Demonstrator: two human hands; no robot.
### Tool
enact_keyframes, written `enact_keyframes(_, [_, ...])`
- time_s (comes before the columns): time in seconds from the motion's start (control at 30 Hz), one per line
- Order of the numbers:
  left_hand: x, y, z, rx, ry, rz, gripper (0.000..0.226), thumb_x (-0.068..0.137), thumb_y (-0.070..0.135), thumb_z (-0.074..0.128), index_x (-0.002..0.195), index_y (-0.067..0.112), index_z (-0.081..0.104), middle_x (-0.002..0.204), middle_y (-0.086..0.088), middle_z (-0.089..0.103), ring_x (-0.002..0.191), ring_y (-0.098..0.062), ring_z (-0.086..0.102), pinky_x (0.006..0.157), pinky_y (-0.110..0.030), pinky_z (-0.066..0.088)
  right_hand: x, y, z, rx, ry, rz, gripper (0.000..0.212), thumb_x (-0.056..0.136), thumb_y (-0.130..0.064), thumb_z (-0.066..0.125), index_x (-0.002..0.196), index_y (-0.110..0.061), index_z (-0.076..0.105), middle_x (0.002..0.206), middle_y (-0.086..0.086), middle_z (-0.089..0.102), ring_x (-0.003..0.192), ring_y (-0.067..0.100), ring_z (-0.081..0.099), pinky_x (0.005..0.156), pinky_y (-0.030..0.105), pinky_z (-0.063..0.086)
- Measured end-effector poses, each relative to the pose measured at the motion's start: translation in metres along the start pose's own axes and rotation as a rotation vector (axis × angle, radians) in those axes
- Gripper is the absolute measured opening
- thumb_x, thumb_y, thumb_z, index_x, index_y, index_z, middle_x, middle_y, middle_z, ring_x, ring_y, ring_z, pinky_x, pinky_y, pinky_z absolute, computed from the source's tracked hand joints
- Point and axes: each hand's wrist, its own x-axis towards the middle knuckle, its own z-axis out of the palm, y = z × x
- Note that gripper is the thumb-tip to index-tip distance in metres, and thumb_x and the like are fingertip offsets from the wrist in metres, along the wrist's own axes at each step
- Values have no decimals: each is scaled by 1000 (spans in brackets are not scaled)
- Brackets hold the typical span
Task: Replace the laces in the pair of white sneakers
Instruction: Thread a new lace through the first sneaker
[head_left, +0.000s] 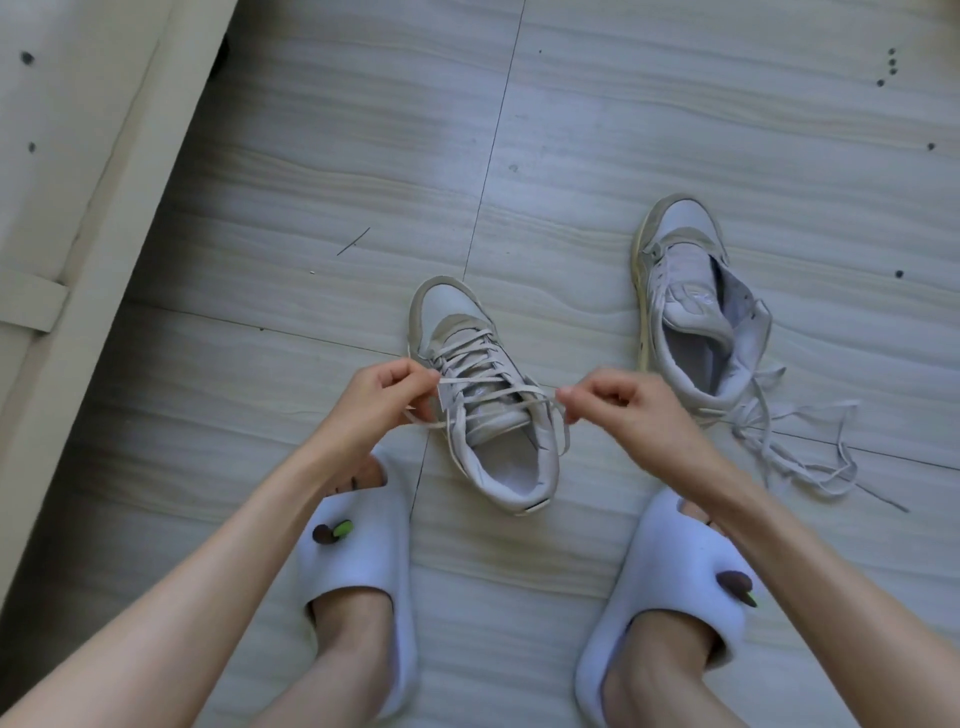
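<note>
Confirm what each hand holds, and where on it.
Left hand and right hand each pinch one free end of the lace threaded through the near sneaker, just outside its top eyelets.

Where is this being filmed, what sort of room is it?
Probably a room in someone's home. The floor is pale tile with a wood-grain look, the person wears soft white house slippers, and a light upholstered piece of furniture, perhaps a bed base or sofa, stands at the left.
</note>
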Motion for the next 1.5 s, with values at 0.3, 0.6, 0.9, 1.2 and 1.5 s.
enact_keyframes(0.3, [-18, -36, 27, 596, 82, 348, 35, 73, 25, 77, 91, 16, 48, 103, 2, 42, 92, -13, 50, 80, -32, 49, 1, -27, -20, 1131, -58, 159, 30, 71, -20, 58, 42, -17, 52, 51, -1, 54, 61, 17, 62, 79, 29, 57])
enact_keyframes(0.6, [-17, -42, 25, 370, 191, 211, 31, 74, 32, 76, 98, 25, 59, 102, 12, 49, 78, -7, 60, 69, -41, 58, -4, 26, -4, 120, 197, 353, 37, 91, -27, 55, 60, -14, 40, 52, 3, 50, 32, 5, 34, 40, 20, 31])
enact_keyframes(0.9, [-14, -37, 20, 278, 240, 158, 25, 76, 29, 74, 98, 23, 64, 104, 4, 61, 88, -12, 63, 74, -46, 57, -10, 16, 28, -510, -97, 171, 40, 82, -61, 54, 75, -23, 66, 55, -8, 49, 61, 12, 47, 59, 29, 34])
enact_keyframes(1.2, [-12, -31, 13, 316, 270, 159, 26, 77, 36, 72, 98, 24, 63, 105, 3, 62, 85, -11, 65, 80, -44, 55, -10, 28, 45, 112, -90, 174, 38, 88, -16, 60, 51, -23, 63, 97, -6, 59, 92, 5, 56, 78, 23, 45])
enact_keyframes(1.5, [-14, -30, 14, 395, 239, 222, 22, 81, 34, 69, 98, 26, 59, 101, 3, 63, 82, -4, 61, 79, -32, 52, -11, 28, 32, -182, -302, 218, 39, 95, -38, 46, 69, -19, 68, 106, -10, 62, 103, 3, 55, 93, 25, 41])
